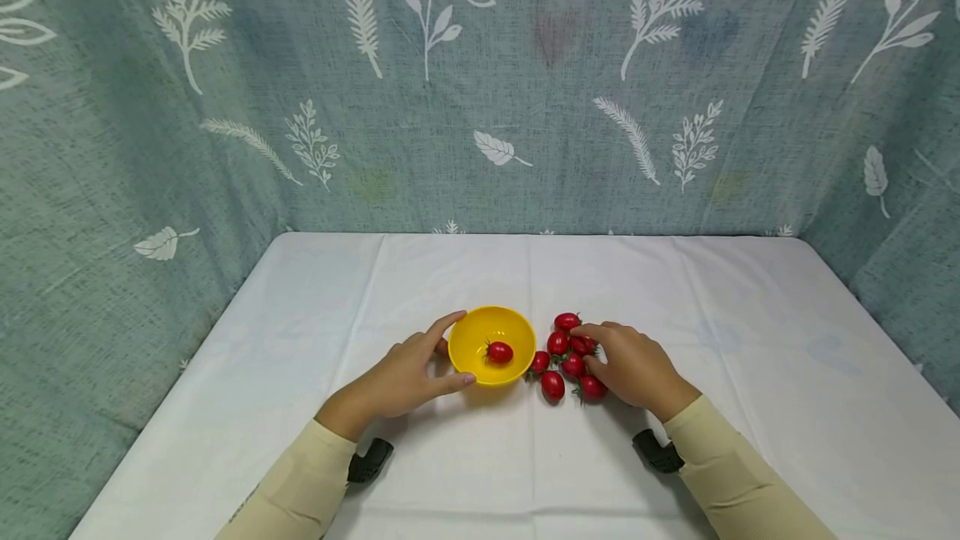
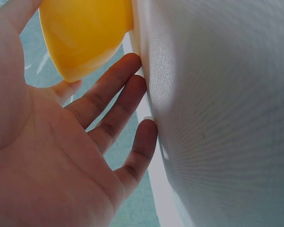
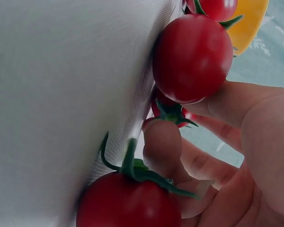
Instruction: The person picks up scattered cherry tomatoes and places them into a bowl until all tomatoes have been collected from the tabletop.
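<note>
A yellow bowl [image 1: 459, 363] stands on the white cloth with one cherry tomato [image 1: 500, 352] inside. My left hand [image 1: 405, 377] holds it from the left, the thumb on the near rim and the index finger on the far side; the other fingers spread beside the bowl in the left wrist view. To the bowl's right lies a loose group of red cherry tomatoes [image 1: 552, 387] with green stems. My right hand [image 1: 633, 363] reaches in from the right, thumb and index finger about one cherry tomato [image 1: 582, 345]. Other tomatoes partly hide that contact in the right wrist view.
The table [image 1: 420, 473] is covered in white cloth with fold lines. A teal curtain [image 1: 480, 182] with white leaf patterns hangs behind it and along both sides. A black strap-like device [image 1: 370, 461] sits at the left wrist, another [image 1: 657, 451] at the right.
</note>
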Action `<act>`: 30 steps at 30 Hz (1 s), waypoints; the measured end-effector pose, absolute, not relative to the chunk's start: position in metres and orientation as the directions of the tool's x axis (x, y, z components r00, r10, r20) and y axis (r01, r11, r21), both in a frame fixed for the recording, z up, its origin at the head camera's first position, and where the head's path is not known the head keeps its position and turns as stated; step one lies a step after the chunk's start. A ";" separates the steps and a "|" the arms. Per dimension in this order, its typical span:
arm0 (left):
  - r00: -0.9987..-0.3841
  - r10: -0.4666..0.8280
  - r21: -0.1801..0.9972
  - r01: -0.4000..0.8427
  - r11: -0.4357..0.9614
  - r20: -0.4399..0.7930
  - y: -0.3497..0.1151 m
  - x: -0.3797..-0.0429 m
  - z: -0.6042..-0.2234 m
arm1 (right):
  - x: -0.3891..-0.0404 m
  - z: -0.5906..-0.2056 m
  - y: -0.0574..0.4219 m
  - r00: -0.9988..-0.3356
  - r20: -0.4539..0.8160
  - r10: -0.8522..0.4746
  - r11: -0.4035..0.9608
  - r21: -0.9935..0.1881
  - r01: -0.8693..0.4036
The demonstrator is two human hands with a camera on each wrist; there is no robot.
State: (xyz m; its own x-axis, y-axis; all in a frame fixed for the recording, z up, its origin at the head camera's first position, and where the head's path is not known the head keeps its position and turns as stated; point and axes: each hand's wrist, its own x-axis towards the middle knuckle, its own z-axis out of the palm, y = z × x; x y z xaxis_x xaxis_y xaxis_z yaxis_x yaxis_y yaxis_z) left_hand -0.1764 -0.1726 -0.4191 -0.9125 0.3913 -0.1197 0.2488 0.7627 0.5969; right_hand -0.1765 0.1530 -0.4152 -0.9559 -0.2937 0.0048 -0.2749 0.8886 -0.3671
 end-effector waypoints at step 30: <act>-0.912 0.383 0.578 0.235 0.782 -0.147 -0.172 -0.175 -0.418 | -0.175 -0.414 0.150 -0.961 0.020 -0.274 0.896 -0.359 -0.263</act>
